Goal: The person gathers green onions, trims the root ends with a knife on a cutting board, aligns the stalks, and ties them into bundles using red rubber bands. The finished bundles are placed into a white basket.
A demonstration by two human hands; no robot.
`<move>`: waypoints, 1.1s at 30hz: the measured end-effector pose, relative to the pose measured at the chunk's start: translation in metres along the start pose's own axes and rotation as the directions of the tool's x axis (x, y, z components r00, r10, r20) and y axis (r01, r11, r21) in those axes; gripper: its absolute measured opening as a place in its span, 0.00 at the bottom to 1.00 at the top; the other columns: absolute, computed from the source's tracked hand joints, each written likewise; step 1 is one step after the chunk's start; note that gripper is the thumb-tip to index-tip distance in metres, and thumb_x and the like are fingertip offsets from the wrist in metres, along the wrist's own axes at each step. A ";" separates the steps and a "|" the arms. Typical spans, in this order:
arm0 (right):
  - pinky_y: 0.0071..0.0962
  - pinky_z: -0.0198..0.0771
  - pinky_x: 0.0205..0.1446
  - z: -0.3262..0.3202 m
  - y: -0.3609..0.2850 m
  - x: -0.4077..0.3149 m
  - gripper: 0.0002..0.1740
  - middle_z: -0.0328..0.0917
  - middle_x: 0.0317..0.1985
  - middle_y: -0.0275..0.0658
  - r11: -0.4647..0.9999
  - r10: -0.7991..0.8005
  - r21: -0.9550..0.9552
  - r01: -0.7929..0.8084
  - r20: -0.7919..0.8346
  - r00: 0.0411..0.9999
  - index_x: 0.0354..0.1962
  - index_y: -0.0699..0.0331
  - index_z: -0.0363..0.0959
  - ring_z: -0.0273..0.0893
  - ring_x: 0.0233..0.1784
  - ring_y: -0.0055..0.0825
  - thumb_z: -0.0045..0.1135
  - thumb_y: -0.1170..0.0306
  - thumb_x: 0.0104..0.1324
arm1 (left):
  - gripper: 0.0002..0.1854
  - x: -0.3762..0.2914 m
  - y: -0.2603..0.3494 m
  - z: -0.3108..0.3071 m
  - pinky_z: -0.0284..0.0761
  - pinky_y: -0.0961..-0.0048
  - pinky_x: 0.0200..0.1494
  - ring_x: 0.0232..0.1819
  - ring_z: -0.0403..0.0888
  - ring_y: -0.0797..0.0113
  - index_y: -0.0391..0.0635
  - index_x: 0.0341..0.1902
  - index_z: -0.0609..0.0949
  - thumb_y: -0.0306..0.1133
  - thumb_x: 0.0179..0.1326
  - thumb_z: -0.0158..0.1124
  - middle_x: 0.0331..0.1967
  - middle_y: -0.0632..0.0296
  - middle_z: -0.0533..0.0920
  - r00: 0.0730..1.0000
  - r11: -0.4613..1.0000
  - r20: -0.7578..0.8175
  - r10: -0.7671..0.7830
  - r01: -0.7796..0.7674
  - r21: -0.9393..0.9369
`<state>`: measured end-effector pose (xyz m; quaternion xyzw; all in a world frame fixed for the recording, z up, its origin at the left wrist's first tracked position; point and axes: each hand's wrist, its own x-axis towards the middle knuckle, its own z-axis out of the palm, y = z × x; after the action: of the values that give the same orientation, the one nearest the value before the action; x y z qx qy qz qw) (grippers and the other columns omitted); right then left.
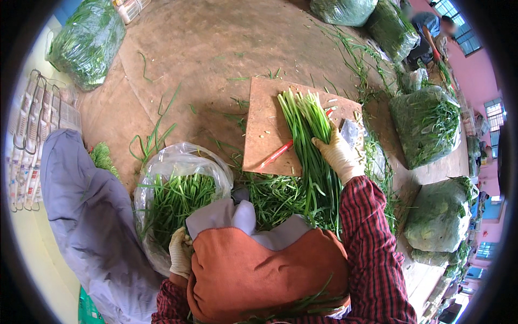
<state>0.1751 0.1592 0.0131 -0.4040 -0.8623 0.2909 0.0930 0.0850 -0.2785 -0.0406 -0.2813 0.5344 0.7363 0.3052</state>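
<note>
A bundle of long green chives (pixel 309 133) lies across a brown board (pixel 267 121), pale cut ends at the far side, leaves hanging over the near edge. My right hand (pixel 338 152), in a cream ribbed glove, grips the bundle from the right. Beneath the chives runs a slim red object (pixel 276 155), partly covered, its kind unclear. My left hand (pixel 180 253), also gloved, is low beside a clear plastic bag (pixel 143 194) filled with chives (pixel 182 192). Its fingers are curled, and whether they hold anything is hidden.
Loose greens (pixel 275 198) lie below the board, before my knees. Full plastic bags of greens (pixel 429 125) line the right side. Another wrapped bag (pixel 91 48) stands at far left. Grey-purple cloth (pixel 93 214) drapes at my left. A person (pixel 425 36) bends at upper right.
</note>
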 end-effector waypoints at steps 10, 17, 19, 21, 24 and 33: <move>0.42 0.63 0.54 -0.003 0.003 -0.005 0.37 0.69 0.49 0.54 0.868 -0.184 -0.482 0.123 -0.081 0.980 0.61 0.62 0.54 0.68 0.51 0.50 0.56 0.57 0.58 | 0.16 0.016 0.003 -0.013 0.70 0.82 0.34 0.29 0.73 0.77 0.43 0.51 0.72 0.28 0.58 0.58 0.31 0.66 0.77 0.920 0.815 0.070 0.385 -0.374 0.442; 0.40 0.50 0.67 -0.004 0.029 -0.014 0.35 0.60 0.59 0.50 0.843 -0.331 -0.499 0.199 -0.190 0.925 0.61 0.63 0.55 0.54 0.64 0.47 0.57 0.59 0.60 | 0.46 0.099 0.014 -0.015 0.60 0.64 0.61 0.59 0.64 0.48 0.33 0.60 0.63 0.50 0.43 0.69 0.58 0.45 0.68 0.749 -0.044 0.398 0.530 -0.445 0.894; 0.39 0.50 0.66 -0.004 0.032 -0.018 0.33 0.59 0.60 0.49 0.893 -0.328 -0.387 0.231 -0.209 0.921 0.61 0.62 0.55 0.54 0.64 0.45 0.55 0.61 0.61 | 0.53 0.125 0.016 -0.011 0.55 0.61 0.64 0.65 0.58 0.53 0.34 0.63 0.58 0.57 0.40 0.68 0.63 0.46 0.62 0.847 -0.071 0.302 0.437 -0.302 0.951; 0.38 0.51 0.66 -0.004 0.033 -0.021 0.32 0.59 0.59 0.48 0.916 -0.286 -0.346 0.205 -0.204 0.936 0.61 0.61 0.55 0.56 0.63 0.43 0.55 0.62 0.62 | 0.57 0.145 0.012 -0.003 0.51 0.59 0.66 0.67 0.55 0.54 0.34 0.65 0.56 0.61 0.38 0.66 0.64 0.46 0.59 0.890 -0.130 0.252 0.380 -0.218 0.967; 0.37 0.52 0.65 -0.004 0.029 -0.024 0.31 0.60 0.59 0.48 0.922 -0.261 -0.337 0.191 -0.175 0.949 0.60 0.61 0.56 0.57 0.62 0.42 0.54 0.62 0.62 | 0.59 0.165 0.009 0.011 0.53 0.60 0.64 0.64 0.58 0.53 0.35 0.65 0.56 0.63 0.35 0.67 0.62 0.46 0.62 0.909 -0.099 0.273 0.316 -0.255 0.962; 0.35 0.52 0.64 0.001 0.011 -0.031 0.27 0.64 0.55 0.46 0.945 -0.187 -0.302 0.124 -0.188 0.964 0.59 0.63 0.58 0.59 0.60 0.39 0.51 0.64 0.64 | 0.42 0.176 0.023 0.036 0.70 0.65 0.50 0.47 0.76 0.52 0.42 0.51 0.76 0.59 0.32 0.70 0.47 0.46 0.77 0.963 0.005 0.262 0.063 -0.263 0.965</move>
<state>0.2024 0.1411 0.0082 -0.3726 -0.9095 0.1092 0.1486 -0.0509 -0.2233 -0.1467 0.1285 0.8998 0.2031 0.3642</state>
